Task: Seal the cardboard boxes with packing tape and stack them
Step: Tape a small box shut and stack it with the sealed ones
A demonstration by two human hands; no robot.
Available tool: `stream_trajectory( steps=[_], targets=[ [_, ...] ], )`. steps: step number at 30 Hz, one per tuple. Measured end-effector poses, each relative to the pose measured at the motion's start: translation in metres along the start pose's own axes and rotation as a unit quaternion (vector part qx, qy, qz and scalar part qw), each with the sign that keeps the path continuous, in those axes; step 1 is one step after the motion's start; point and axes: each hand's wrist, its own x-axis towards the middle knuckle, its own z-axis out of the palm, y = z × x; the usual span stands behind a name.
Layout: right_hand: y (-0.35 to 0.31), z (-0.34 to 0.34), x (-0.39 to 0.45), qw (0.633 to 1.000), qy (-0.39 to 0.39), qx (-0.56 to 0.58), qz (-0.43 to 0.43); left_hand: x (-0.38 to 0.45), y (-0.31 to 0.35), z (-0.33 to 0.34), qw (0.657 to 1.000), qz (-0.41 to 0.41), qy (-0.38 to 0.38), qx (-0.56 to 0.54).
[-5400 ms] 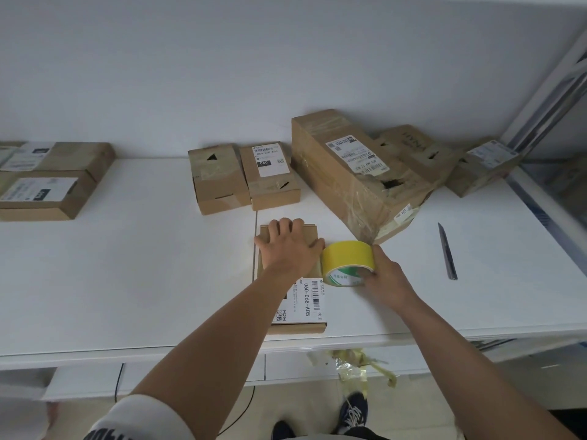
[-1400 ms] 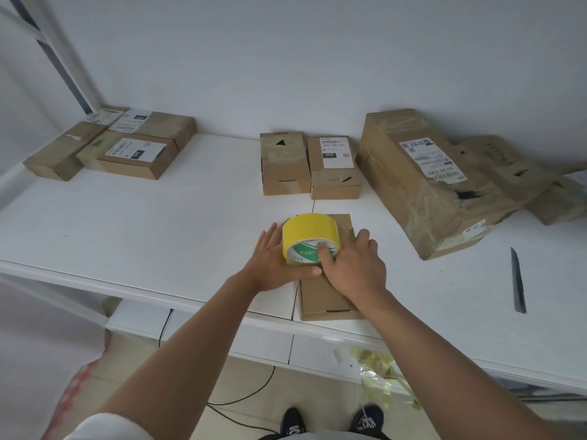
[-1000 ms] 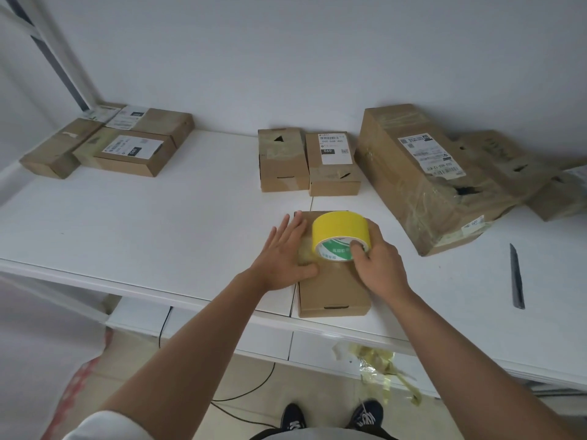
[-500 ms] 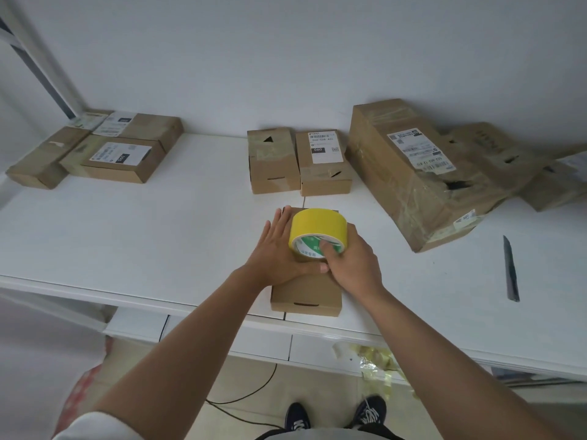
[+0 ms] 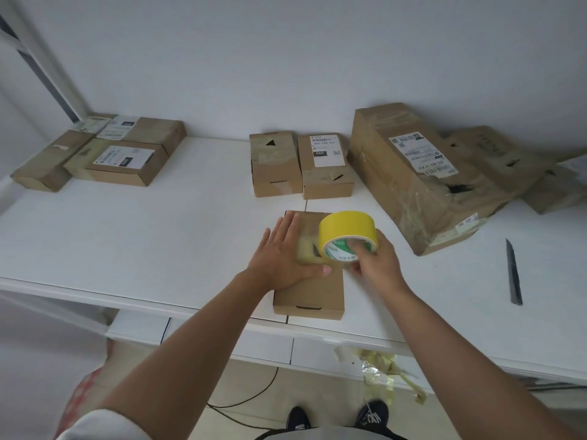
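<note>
Now small flat brown cardboard box (image 5: pixel 313 287) at front edge of white bench (image 5: pixel 158 236). Left hand (image 5: pixel 286 255) flat on box top, fingers straight, pressing. Right hand (image 5: pixel 376 258) grips yellow roll of packing tape (image 5: pixel 346 235), roll standing on box's far right part, thumb inside core. Two small brown boxes (image 5: pixel 301 165) behind box, side by side. Large crumpled brown carton (image 5: pixel 422 176) to box's right rear. Dark knife (image 5: pixel 514 273) well right of box.

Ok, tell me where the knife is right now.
The knife lies on the white table at the right of the head view, apart from everything, just right of the big torn box and beyond the right hand.
</note>
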Motion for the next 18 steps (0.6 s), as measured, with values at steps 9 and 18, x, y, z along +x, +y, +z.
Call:
stream_trajectory(
  steps=[9, 18],
  targets=[
    [0.001, -0.018, 0.008, 0.996, 0.009, -0.081, -0.027, -0.004, 0.003, -0.007, 0.999, -0.028, -0.017, 0.025],
    [0.016, -0.043, 0.011, 0.977, 0.024, -0.207, -0.049, -0.006, 0.007, -0.009, 0.999, -0.035, -0.026, 0.031]
  ],
)
